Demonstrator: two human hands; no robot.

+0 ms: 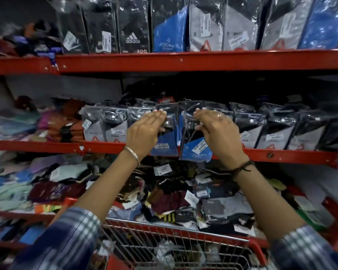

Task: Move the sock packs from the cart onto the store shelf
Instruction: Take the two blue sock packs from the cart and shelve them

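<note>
Two black-and-blue sock packs in clear plastic stand at the front edge of the red middle shelf (281, 155). My left hand (144, 131) grips the left sock pack (165, 148) near its top. My right hand (215, 129) grips the right sock pack (195, 152), which hangs slightly over the shelf lip. Both packs sit in a gap in a row of grey-and-black packs (275, 133). The red wire cart (180, 248) is below my arms with a few items inside, blurred.
The top shelf (183, 60) holds upright boxed packs (133, 26). Loose socks with tags are heaped on the lower shelf (183, 193). Folded coloured socks fill the shelves at left (18, 121).
</note>
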